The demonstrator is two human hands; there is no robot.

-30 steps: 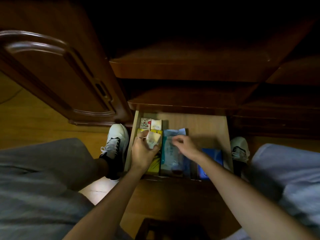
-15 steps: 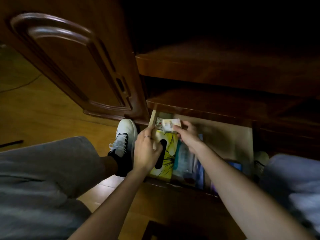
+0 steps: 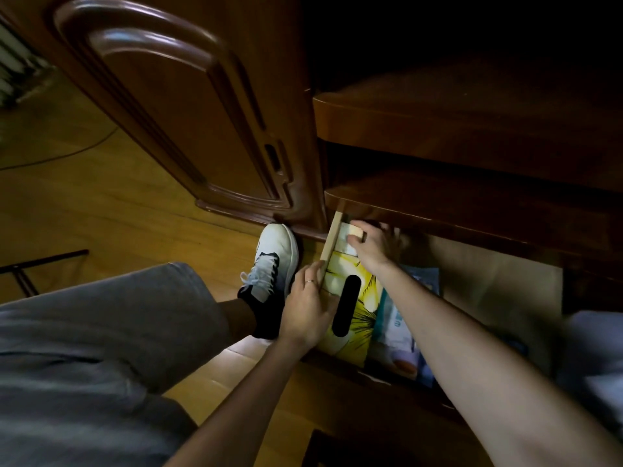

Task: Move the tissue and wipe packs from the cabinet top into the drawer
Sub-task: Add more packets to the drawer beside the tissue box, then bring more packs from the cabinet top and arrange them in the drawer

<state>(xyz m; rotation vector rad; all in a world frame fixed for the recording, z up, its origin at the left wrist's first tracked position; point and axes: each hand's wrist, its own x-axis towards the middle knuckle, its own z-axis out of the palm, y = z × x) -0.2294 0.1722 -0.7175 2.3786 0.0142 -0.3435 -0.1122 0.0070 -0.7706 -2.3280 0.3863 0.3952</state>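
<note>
The open drawer holds a yellow tissue box along its left edge and wipe packs beside it. The left hand rests spread on the drawer's left wall, gripping nothing. The right hand pinches a small tissue pack into the back-left corner; it likely needs seating, then release.

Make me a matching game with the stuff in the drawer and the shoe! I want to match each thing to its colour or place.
Things:
1. tissue box
2. wipe pack
3. small pack
4. shoe

Clues:
a. white, on the floor outside the drawer
b. yellow, with a dark oval slot
c. pale blue, right of the yellow one
d. under the right hand, at the drawer's far end

Pairs: 1-b, 2-c, 3-d, 4-a
</note>
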